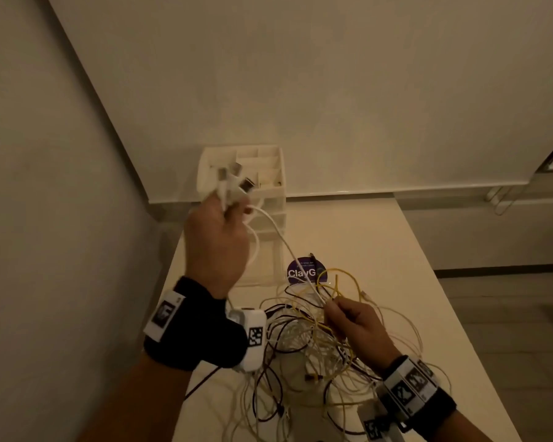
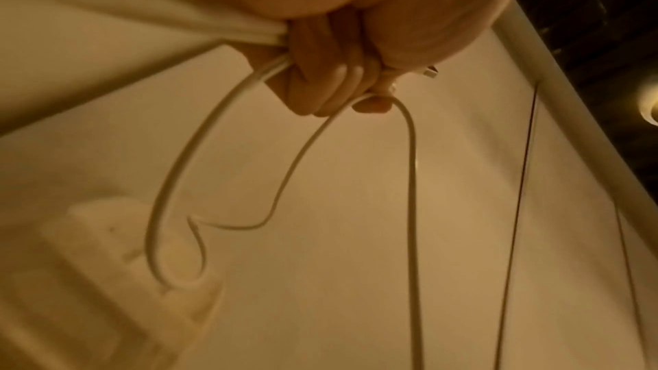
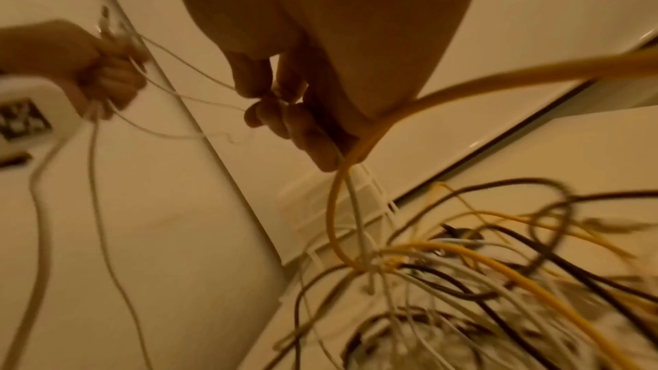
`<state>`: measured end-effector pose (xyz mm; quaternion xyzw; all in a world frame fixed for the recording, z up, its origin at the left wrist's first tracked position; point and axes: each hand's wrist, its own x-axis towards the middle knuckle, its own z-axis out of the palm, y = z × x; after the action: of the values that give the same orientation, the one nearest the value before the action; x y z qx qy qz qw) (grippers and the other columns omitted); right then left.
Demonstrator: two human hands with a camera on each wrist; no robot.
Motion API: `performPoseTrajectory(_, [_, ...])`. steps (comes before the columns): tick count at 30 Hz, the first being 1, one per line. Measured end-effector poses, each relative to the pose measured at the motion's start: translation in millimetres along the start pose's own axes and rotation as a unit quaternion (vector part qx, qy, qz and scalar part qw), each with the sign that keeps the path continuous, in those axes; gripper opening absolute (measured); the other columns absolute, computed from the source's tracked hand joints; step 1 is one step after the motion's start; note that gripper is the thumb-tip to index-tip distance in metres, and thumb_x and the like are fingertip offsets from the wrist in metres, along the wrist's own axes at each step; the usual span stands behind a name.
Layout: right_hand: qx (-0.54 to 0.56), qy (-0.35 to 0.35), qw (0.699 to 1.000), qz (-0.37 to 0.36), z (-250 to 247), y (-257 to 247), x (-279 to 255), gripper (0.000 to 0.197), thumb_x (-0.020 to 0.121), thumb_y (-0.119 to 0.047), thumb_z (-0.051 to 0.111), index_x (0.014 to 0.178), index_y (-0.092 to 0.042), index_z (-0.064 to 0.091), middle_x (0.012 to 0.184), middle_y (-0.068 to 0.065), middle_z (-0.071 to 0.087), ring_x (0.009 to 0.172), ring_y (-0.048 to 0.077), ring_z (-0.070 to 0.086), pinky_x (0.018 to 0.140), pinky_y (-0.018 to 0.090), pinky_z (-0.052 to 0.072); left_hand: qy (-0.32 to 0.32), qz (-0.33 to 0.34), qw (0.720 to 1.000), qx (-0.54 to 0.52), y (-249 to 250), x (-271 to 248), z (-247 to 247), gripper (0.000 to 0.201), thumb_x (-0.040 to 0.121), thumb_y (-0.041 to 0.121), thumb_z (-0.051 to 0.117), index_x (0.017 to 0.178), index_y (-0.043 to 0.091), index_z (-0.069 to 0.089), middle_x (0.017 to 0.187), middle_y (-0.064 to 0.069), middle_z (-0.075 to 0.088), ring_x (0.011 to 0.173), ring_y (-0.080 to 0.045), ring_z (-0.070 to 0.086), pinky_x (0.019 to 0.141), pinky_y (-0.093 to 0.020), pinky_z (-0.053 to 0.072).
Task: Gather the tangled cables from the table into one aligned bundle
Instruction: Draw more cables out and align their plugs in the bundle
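A tangle of white, yellow and dark cables [image 1: 310, 352] lies on the white table [image 1: 396, 250]. My left hand [image 1: 217, 240] is raised above the table's left side and grips several white cable ends [image 1: 233, 183], whose plugs stick up past the fingers [image 2: 320, 80]. White cables [image 2: 213, 145] hang down from that fist. My right hand [image 1: 351, 320] sits over the tangle and pinches a white cable [image 1: 288, 247] that runs up to the left hand; a yellow cable [image 3: 463, 86] passes through its curled fingers [image 3: 284, 123].
A white drawer organizer [image 1: 262, 193] stands at the table's back left, behind the left hand. A round purple sticker [image 1: 302, 272] lies just beyond the tangle. Walls close in at the left and back. The table's right edge drops to the floor.
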<state>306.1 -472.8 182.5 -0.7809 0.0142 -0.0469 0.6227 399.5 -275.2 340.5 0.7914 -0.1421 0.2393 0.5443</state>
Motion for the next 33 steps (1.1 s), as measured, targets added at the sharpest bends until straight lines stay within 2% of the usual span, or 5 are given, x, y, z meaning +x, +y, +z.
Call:
performPoseTrajectory(7, [0.015,0.08,0.996,0.022,0.4,3.0,-1.1,0.044,0.092,-0.023,0.063,0.053,-0.012,0.047,0.052,-0.003,0.039,0.049,0.01,0.035,0.053,0.027,0.033,-0.076,0.052,0.996,-0.014,1.2,-14.2,-9.2,0.012,0.089,0.023,0.063,0.095,0.032,0.067,0.074,0.025,0.066,0.074,-0.026,0.063,0.062,-0.031,0.049])
performPoseTrajectory(14, [0.116,0.028,0.99,-0.075,-2.7,-50.7,15.8,0.057,0.08,-0.038,0.066,0.057,0.008,0.041,0.054,0.014,0.029,0.053,0.02,0.024,0.053,0.035,0.023,-0.33,0.054,0.942,0.039,-22.6,-59.6,33.8,0.012,0.092,0.02,0.059,0.084,0.018,0.067,0.062,0.007,0.06,0.052,-0.01,0.048,0.051,-0.028,0.038])
performPoseTrajectory(20, [0.151,-0.018,0.986,-0.073,-7.3,-62.1,18.7,0.032,0.086,-0.036,0.062,0.065,-0.012,0.062,0.057,0.002,0.045,0.053,0.015,0.033,0.052,0.027,0.029,-0.251,0.069,0.965,0.029,-5.7,-53.0,28.5,0.032,0.082,-0.005,0.055,0.068,0.024,0.058,0.051,0.018,0.045,0.048,0.003,0.046,0.05,-0.003,0.027])
performPoseTrajectory(25, [0.135,0.005,0.99,-0.03,-8.3,-41.6,11.3,0.047,0.083,-0.05,0.065,0.076,-0.003,0.066,0.06,0.017,0.04,0.054,0.02,0.034,0.053,0.031,0.028,-0.117,0.032,0.992,0.025,-6.9,-23.1,3.0,0.034,0.085,-0.006,0.054,0.064,0.02,0.057,0.056,0.015,0.062,0.042,-0.006,0.042,0.041,-0.012,0.028])
performPoseTrajectory(33, [0.123,0.001,0.992,-0.003,-1.2,-34.5,-22.0,0.029,0.089,-0.031,0.058,0.077,-0.007,0.068,0.056,0.007,0.037,0.052,0.021,0.029,0.051,0.033,0.025,-0.144,-0.038,0.987,-0.063,-14.8,-34.9,-13.5,0.017,0.093,0.014,0.06,0.08,0.007,0.068,0.043,0.022,0.049,0.041,0.004,0.043,0.046,-0.007,0.027])
